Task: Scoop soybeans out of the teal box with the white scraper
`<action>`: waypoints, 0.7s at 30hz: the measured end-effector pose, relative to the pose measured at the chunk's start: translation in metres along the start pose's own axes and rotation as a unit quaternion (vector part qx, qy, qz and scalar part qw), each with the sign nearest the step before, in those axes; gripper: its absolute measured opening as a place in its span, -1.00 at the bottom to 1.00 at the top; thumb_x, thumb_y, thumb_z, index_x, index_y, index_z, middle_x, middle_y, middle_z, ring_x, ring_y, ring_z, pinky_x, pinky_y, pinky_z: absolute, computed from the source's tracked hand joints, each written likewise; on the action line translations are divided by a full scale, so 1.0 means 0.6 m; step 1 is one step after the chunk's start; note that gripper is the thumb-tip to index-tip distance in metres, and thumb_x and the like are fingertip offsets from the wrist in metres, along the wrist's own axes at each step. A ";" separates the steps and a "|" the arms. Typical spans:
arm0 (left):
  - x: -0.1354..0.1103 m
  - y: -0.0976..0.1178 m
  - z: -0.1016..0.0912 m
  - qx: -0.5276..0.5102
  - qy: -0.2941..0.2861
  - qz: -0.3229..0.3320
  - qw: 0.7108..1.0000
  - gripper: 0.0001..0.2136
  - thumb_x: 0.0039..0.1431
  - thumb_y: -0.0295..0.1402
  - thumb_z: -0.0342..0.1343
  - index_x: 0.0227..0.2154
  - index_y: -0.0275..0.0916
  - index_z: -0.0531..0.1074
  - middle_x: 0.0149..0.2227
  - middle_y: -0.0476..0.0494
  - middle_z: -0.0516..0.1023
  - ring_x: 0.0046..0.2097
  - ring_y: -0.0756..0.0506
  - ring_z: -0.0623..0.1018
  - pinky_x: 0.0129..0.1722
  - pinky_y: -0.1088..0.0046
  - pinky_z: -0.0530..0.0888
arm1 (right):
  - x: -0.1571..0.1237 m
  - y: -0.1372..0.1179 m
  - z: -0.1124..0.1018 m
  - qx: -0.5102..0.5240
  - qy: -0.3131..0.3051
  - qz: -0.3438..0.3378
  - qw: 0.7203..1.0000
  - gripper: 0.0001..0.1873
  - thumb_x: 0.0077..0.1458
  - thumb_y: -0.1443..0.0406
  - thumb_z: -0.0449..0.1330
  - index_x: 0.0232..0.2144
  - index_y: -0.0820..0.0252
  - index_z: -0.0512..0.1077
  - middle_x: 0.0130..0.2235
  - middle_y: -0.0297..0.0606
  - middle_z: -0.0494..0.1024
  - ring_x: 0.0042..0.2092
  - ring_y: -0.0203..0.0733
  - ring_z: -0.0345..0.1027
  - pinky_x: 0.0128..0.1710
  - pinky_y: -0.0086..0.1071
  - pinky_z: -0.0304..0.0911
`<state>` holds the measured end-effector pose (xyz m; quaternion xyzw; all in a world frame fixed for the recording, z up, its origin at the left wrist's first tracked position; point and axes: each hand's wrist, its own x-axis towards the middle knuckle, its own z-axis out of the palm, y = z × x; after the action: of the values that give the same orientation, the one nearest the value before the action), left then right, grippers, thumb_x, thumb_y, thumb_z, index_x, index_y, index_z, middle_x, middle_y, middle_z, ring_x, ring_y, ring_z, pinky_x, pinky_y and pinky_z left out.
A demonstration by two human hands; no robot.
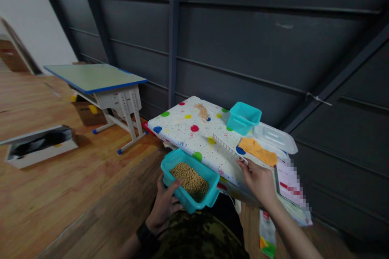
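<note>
My left hand point(165, 202) is wrapped round the near left side of a teal plastic container point(212, 199), its thumb over the rim. Inside lie many round, pale yellow beans point(191, 180) that look like soybeans. The container is held at the table's front edge, slightly tilted. In my right hand point(260, 180), thumb and fingers pinch one end of a thin white slotted strip point(228, 148), seen nearly edge-on above the tablecloth. Farther back on the polka-dot tablecloth point(174, 129) is a loose pile of small tan grains point(201, 111).
A second teal container point(240, 124) stands at the table's back right, beside clear plastic lids point(276, 137). An orange cloth point(258, 151) lies nearer, next to a flat, partly blurred-out panel point(284, 178). At left are a green-topped desk point(97, 77) and an open white box point(45, 153).
</note>
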<state>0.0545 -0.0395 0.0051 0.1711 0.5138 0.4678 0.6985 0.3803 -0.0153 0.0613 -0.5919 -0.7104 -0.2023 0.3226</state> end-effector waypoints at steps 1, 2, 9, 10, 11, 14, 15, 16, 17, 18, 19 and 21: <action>0.000 0.000 0.000 -0.003 0.002 0.000 1.000 -0.10 0.38 -0.18 0.43 0.56 0.20 -0.06 0.42 -0.39 0.57 -0.12 -0.25 0.86 -0.07 0.03 0.81 | -0.004 -0.009 -0.003 0.011 0.008 -0.012 1.000 -0.40 0.64 0.05 0.03 -0.22 0.16 0.78 -0.48 -0.15 0.74 -0.55 -0.09 0.59 -0.51 -0.35 0.26; 0.000 -0.001 0.001 -0.007 0.003 0.000 1.000 -0.08 0.38 -0.18 0.43 0.57 0.23 -0.06 0.41 -0.37 0.58 -0.11 -0.26 0.86 -0.06 0.02 0.81 | -0.008 -0.020 -0.007 0.019 0.017 -0.029 0.999 -0.43 0.65 0.08 0.05 -0.21 0.18 0.78 -0.47 -0.16 0.75 -0.56 -0.11 0.59 -0.51 -0.36 0.28; -0.008 0.002 0.003 -0.024 -0.001 -0.009 1.000 0.05 0.25 -0.16 0.54 0.58 0.27 -0.07 0.44 -0.40 0.53 -0.04 -0.33 0.87 -0.02 -0.09 0.81 | -0.039 -0.111 -0.037 0.084 -0.006 -0.153 0.985 -0.65 0.57 0.39 0.10 0.02 0.27 0.72 -0.24 -0.17 0.85 -0.39 -0.16 0.74 -0.35 -0.38 0.55; -0.009 0.003 0.003 -0.023 0.000 -0.009 1.000 0.08 0.22 -0.15 0.57 0.58 0.26 -0.07 0.44 -0.41 0.53 -0.03 -0.34 0.87 -0.01 -0.09 0.81 | -0.042 -0.120 -0.041 0.097 -0.013 -0.160 0.982 -0.65 0.55 0.41 0.11 0.05 0.25 0.71 -0.21 -0.17 0.86 -0.38 -0.17 0.74 -0.34 -0.38 0.57; -0.010 0.004 0.003 -0.022 -0.001 -0.009 1.000 0.09 0.21 -0.14 0.58 0.58 0.25 -0.07 0.44 -0.42 0.53 -0.04 -0.35 0.87 -0.01 -0.10 0.81 | -0.043 -0.126 -0.045 0.111 -0.015 -0.162 0.980 -0.65 0.53 0.42 0.12 0.08 0.24 0.71 -0.19 -0.17 0.86 -0.36 -0.17 0.75 -0.32 -0.38 0.58; -0.013 0.007 0.002 -0.020 -0.002 -0.011 1.000 0.01 0.26 -0.16 0.53 0.57 0.24 -0.04 0.42 -0.41 0.56 -0.08 -0.32 0.87 -0.04 -0.09 0.81 | -0.030 -0.126 -0.043 0.151 -0.005 -0.133 0.980 -0.69 0.52 0.39 0.18 0.07 0.18 0.73 -0.15 -0.18 0.87 -0.30 -0.16 0.78 -0.24 -0.38 0.62; -0.014 0.007 0.002 -0.018 -0.001 -0.011 1.000 -0.03 0.29 -0.17 0.50 0.56 0.23 -0.03 0.41 -0.41 0.58 -0.10 -0.30 0.87 -0.05 -0.08 0.82 | -0.018 -0.120 -0.036 0.158 0.007 -0.113 0.981 -0.70 0.52 0.36 0.19 0.03 0.16 0.75 -0.15 -0.17 0.87 -0.30 -0.14 0.78 -0.23 -0.38 0.62; -0.014 0.008 0.002 -0.017 0.001 -0.011 1.000 -0.05 0.31 -0.18 0.48 0.55 0.22 -0.02 0.40 -0.40 0.58 -0.11 -0.29 0.87 -0.05 -0.06 0.82 | -0.002 -0.110 -0.025 0.163 0.018 -0.086 0.983 -0.71 0.53 0.31 0.21 -0.01 0.15 0.77 -0.17 -0.17 0.87 -0.29 -0.11 0.78 -0.22 -0.36 0.62; -0.015 0.008 0.001 -0.017 0.002 -0.009 1.000 -0.07 0.32 -0.17 0.48 0.55 0.21 -0.02 0.40 -0.40 0.59 -0.12 -0.28 0.87 -0.06 -0.03 0.82 | 0.020 -0.098 -0.010 0.161 0.032 -0.057 0.985 -0.69 0.53 0.25 0.21 -0.07 0.14 0.79 -0.21 -0.15 0.86 -0.32 -0.08 0.77 -0.26 -0.34 0.61; -0.015 0.008 0.001 -0.017 0.000 -0.007 1.000 -0.06 0.31 -0.16 0.48 0.55 0.21 -0.01 0.40 -0.40 0.58 -0.11 -0.28 0.87 -0.06 -0.01 0.81 | 0.047 -0.083 0.009 0.160 0.034 -0.017 0.986 -0.64 0.53 0.17 0.20 -0.15 0.13 0.80 -0.27 -0.13 0.85 -0.36 -0.05 0.75 -0.30 -0.32 0.58; -0.015 0.007 0.000 -0.017 -0.003 -0.005 1.000 -0.04 0.29 -0.15 0.50 0.56 0.21 -0.01 0.41 -0.40 0.58 -0.10 -0.28 0.86 -0.07 0.01 0.81 | 0.078 -0.068 0.031 0.162 0.026 0.030 0.986 -0.56 0.52 0.09 0.20 -0.25 0.14 0.79 -0.34 -0.12 0.82 -0.40 -0.02 0.72 -0.34 -0.29 0.56; -0.014 0.006 -0.002 -0.014 -0.003 -0.002 1.000 0.00 0.26 -0.13 0.52 0.57 0.21 -0.02 0.41 -0.40 0.58 -0.11 -0.28 0.86 -0.12 0.07 0.80 | 0.149 -0.039 0.082 0.177 -0.004 0.124 0.976 -0.41 0.49 -0.07 0.20 -0.43 0.16 0.72 -0.47 -0.12 0.73 -0.45 0.02 0.66 -0.41 -0.26 0.51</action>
<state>0.0516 -0.0452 0.0119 0.1611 0.5056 0.4729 0.7034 0.3388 0.0764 0.0909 -0.6099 -0.6570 -0.0294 0.4421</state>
